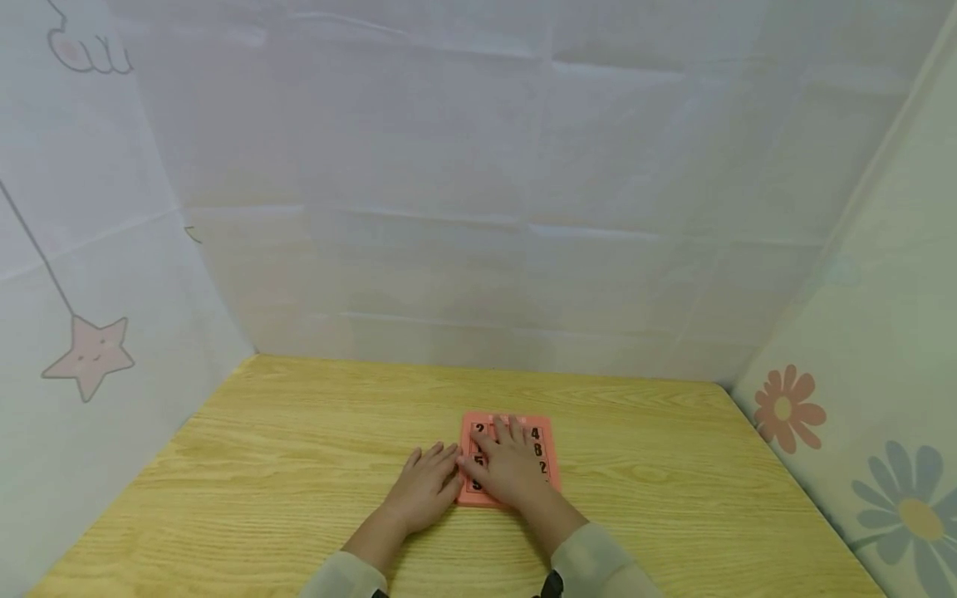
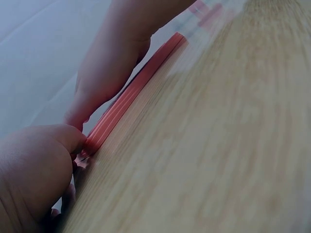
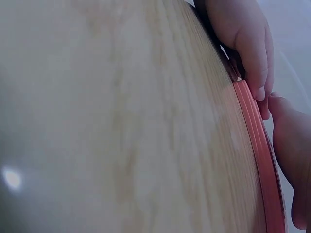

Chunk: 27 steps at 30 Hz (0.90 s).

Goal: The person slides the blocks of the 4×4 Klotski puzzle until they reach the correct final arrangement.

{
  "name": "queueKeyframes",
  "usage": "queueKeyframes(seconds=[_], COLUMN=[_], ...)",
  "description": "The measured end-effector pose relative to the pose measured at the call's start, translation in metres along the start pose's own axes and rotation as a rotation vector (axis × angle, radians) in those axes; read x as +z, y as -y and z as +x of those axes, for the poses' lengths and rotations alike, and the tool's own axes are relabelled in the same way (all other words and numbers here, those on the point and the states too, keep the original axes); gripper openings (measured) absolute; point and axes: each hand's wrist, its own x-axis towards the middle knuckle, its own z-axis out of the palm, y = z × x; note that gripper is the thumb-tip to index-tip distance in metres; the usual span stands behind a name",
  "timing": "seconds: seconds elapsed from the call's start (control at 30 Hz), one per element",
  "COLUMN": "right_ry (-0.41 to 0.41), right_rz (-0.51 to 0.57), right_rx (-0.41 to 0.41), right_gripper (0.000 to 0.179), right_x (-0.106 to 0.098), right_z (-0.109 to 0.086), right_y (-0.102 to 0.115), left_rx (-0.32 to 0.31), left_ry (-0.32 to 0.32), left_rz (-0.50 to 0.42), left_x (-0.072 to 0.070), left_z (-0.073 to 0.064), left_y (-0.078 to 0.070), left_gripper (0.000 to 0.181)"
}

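A flat pink number board [image 1: 553,453] with black digits lies on the wooden table, its digits showing along both sides. My right hand [image 1: 511,469] rests over the middle of it, fingers spread and pointing away, hiding the central digits. Beside the board's left edge is my left hand [image 1: 424,492], palm down with fingers extended and the thumb side at the edge. Seen low in the left wrist view, the board's ridged side [image 2: 131,97] runs up from the left thumb [image 2: 73,138]. The right wrist view shows left fingers [image 3: 255,68] at the board's near corner.
The light wooden table [image 1: 299,432] extends on all sides of the board. A pale cloth wall [image 1: 463,208] rises behind it. Side cloths carry a pink star [image 1: 91,355] at left and flowers [image 1: 790,409] at right. Light sleeves [image 1: 598,561] cover both forearms.
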Motion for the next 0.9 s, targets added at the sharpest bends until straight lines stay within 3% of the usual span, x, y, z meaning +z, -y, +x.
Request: queueKeyframes(seconds=[0.4, 0.9], right_ry=[0.02, 0.011], right_rz=[-0.029, 0.001], right_rx=[0.03, 0.034], right_gripper=[0.068, 0.065], right_x=[0.0028, -0.0023], right_z=[0.0062, -0.0017], right_y=[0.0032, -0.0039], left_rx=[0.0, -0.005], left_ry=[-0.012, -0.009], left_rz=[0.007, 0.023], left_x=[0.003, 0.0023], left_z=[0.0011, 0.0007], left_y=[0.0024, 0.0001], left_gripper=[0.045, 0.05])
